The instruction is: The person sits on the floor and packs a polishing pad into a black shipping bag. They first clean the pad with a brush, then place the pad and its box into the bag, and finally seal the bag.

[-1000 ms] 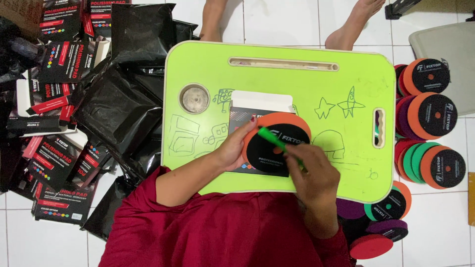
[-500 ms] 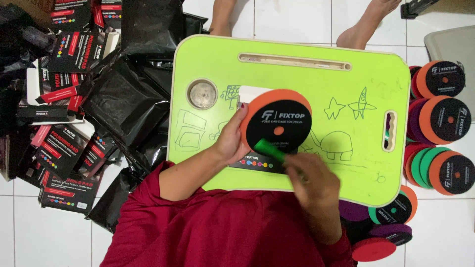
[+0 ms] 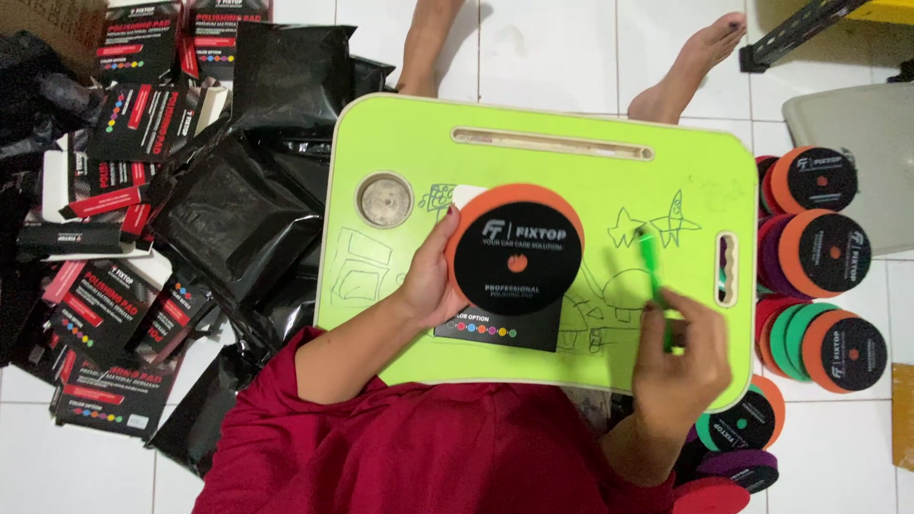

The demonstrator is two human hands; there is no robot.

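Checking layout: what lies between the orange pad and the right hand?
Head view: only bare green table with doodles separates pad from right hand.

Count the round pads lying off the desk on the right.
About 6 visible: three right of the desk, three by the right hand. Stacked ones may be hidden.

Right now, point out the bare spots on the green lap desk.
Lap desk is bare between slot and orange pad, and at its left edge. Centre crowded: left hand, right hand with green pen.
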